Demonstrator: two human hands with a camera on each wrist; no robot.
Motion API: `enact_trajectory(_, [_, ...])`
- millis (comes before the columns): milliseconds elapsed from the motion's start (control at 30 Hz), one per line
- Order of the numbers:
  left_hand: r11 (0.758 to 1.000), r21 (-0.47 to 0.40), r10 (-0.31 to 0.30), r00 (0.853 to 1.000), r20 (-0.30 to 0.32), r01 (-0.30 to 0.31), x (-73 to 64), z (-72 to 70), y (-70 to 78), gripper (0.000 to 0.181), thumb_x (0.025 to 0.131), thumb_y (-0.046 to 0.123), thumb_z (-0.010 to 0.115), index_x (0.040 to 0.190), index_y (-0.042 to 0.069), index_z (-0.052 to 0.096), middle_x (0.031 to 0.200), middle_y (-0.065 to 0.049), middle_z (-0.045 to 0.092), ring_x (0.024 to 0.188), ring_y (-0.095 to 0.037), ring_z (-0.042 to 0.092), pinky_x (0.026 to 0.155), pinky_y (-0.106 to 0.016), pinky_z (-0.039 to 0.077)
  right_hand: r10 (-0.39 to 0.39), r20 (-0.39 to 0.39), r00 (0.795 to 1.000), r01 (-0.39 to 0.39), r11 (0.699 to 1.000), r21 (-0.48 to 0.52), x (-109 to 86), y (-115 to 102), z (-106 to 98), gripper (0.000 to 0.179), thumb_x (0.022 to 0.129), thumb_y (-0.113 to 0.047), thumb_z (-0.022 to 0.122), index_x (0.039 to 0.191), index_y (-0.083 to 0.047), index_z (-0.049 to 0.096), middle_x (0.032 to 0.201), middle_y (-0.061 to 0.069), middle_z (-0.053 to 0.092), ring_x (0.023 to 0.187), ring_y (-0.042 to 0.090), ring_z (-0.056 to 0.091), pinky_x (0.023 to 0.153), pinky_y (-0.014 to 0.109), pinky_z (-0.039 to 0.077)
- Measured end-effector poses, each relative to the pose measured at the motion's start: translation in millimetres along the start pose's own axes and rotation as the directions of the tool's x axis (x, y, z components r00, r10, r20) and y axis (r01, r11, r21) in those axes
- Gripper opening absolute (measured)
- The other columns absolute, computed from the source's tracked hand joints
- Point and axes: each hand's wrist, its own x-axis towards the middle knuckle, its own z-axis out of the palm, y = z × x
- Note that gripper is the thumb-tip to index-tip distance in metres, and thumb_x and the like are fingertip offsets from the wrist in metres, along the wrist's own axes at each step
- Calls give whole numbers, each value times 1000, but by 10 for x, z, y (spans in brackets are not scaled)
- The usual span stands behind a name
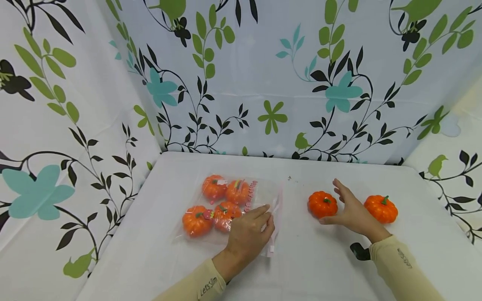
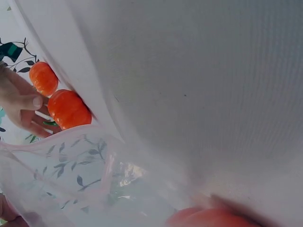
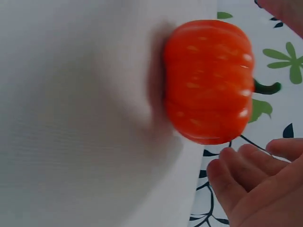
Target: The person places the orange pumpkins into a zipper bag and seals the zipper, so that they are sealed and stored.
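Note:
My left hand grips the mouth edge of a clear zip bag with pink trim and pink print. Several small orange pumpkins lie inside it. The left wrist view shows the bag's mouth lifted off the table, with only a bit of my fingers at the lower left. My right hand is spread around a loose orange pumpkin with a green stem. In the right wrist view, a gap shows between the fingers and that pumpkin.
Another orange pumpkin sits to the right of my right hand, beside the wrist. The white table meets a patterned curtain at the back, with more patterned cloth on both sides.

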Motion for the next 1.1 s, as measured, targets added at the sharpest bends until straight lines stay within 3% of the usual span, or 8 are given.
enact_trajectory(267, [1000,14,9,1000,-8,-9,3,1,6,7,83,11,78,87,5,81,104,-8,76,90,-18,75,74,-29,59,47,-35,998,-48,999,-9,-87,101,119,122,73,-47,89,158,5,17,157,29,31,132,53,44,102,62,43])
enact_trajectory(467, [1000,8,23,999,-34,-23,9,22,3,7,80,9,81,86,5,81,102,-10,76,87,-19,75,71,-30,60,74,-90,993,-72,997,33,-94,120,183,107,79,-48,84,155,4,30,152,30,39,129,50,50,101,60,45])
enact_trajectory(667, [1000,1,15,1000,-21,-15,7,29,14,8,80,9,81,86,4,81,103,-10,76,88,-19,75,71,-31,60,113,-139,984,-105,992,66,-114,112,247,98,79,-54,82,150,0,41,146,29,47,124,47,55,98,56,50])
enact_trajectory(1100, [1000,-1,-3,1000,2,3,26,31,23,9,83,12,80,89,6,81,104,-8,76,89,-19,75,75,-31,59,32,-108,994,-11,983,183,-153,-340,575,80,79,-44,86,142,-7,55,137,18,59,114,37,65,92,48,56])
